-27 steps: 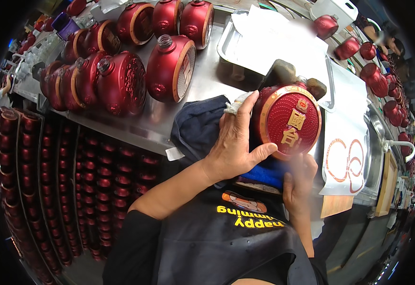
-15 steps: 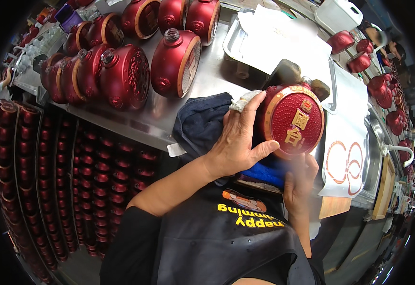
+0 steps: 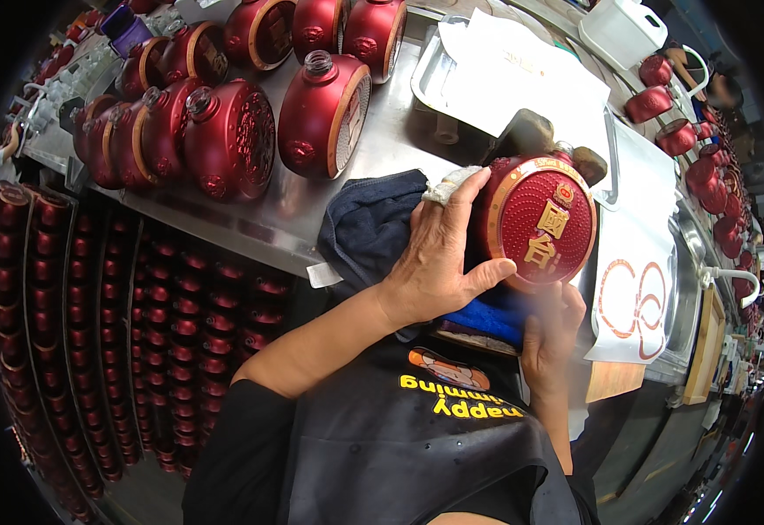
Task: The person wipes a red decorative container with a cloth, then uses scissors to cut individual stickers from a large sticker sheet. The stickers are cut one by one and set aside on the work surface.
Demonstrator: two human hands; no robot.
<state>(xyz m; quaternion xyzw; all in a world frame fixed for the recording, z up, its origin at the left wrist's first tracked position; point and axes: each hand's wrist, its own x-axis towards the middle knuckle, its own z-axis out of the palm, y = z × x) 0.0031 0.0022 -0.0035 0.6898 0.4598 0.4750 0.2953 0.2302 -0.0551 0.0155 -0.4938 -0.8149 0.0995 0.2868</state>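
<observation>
A round, flat red bottle (image 3: pixel 504 206) with an orange rim and raised gold characters on its dotted face leans back between two dark rounded supports (image 3: pixel 526 133). My left hand (image 3: pixel 439 254) holds its left side, thumb on the lower front rim and fingers along the edge. A bit of white cloth (image 3: pixel 452 184) sits at those fingertips. Under the bottle's lower edge is my right hand (image 3: pixel 555 332), blurred, its fingers close to the bottle's bottom. Below the bottle lies a blue cloth (image 3: pixel 487 319). A dark navy cloth (image 3: pixel 369 219) lies beside my left hand.
Several red bottles (image 3: pixel 229 144) stand at the left on the metal table (image 3: pixel 268 229). Shelves of red bottles (image 3: pixel 198 324) fill the space below. Behind is a tray (image 3: pixel 424 83) with white sheets (image 3: pixel 522 61). Orange ring strips (image 3: pixel 620 297) lie on paper at right, near a sink (image 3: pixel 690 262).
My hands and the held bottle have barely moved. At the far right, the row of red bottles has shifted along, toward the lower right.
</observation>
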